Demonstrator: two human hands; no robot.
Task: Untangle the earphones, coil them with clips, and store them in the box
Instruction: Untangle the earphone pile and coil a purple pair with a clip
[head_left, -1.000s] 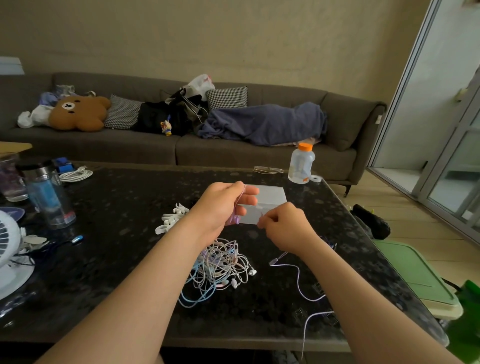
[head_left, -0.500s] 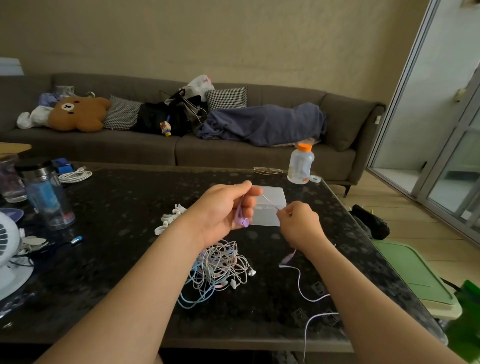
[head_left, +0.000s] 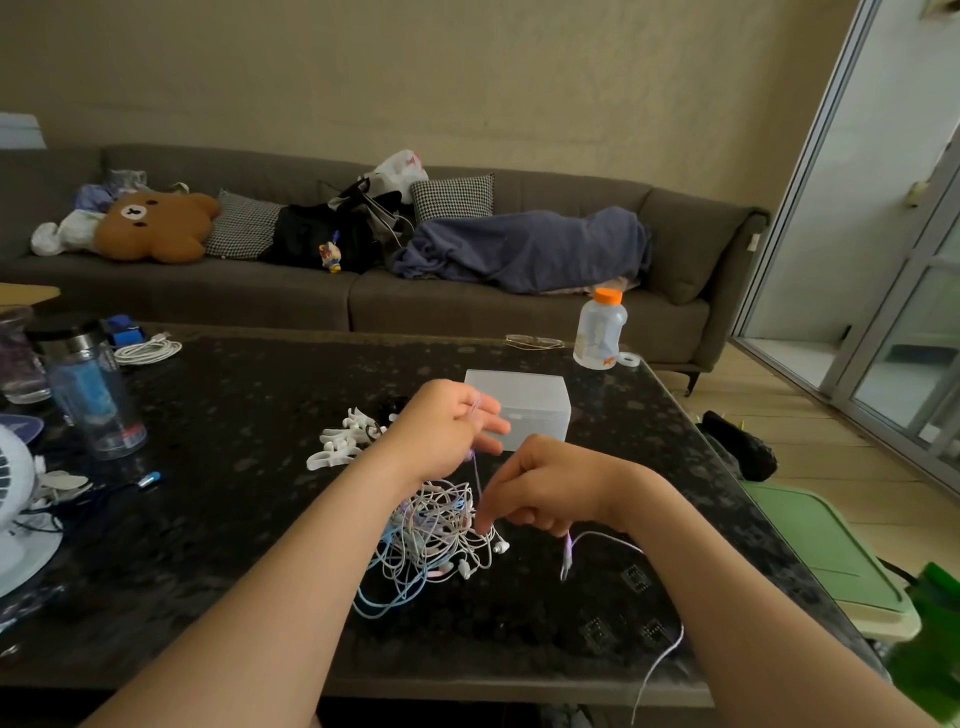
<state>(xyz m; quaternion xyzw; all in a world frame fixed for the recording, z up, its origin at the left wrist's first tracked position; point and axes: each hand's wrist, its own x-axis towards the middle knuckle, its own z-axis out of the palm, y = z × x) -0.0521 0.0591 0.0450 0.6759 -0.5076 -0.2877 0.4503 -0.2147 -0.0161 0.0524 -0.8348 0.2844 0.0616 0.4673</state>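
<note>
**Both hands on one lilac cord above the tangle**

From my remote seat I see both bare hands working over the dark stone worktop (head_left: 234, 519). The left hand (head_left: 447, 431) is raised just in front of the box (head_left: 524, 408). The lilac earphone cord (head_left: 476, 470) is looped across its fingers, which are only partly bent, and the thumb side presses the cord in place. From there the cord drops straight down towards the tangle of earphones (head_left: 436, 540).

The right hand (head_left: 550, 488) sits lower and nearer to me, its fingers curled into a loose fist round the same cord. The cord comes out under the fist, with the plug end dangling just above the worktop. A further stretch trails off over the near edge (I cannot see how the cord runs inside the fist).

The tangle lies on the worktop below and between the two hands. It is a heap of white, pink and pale blue cords with several earbuds showing at its right side. The box is translucent white with its lid on, and it stands behind the hands, apart from the tangle. The clips (head_left: 343, 441), all white, lie in a small pile left of the left hand.

Further back, a bottle (head_left: 600, 332) with an orange cap stands near the far right corner. A tumbler (head_left: 93, 395) and a coiled white cable (head_left: 148, 351) are at the left. A sofa (head_left: 467, 306) runs behind the worktop.
</note>
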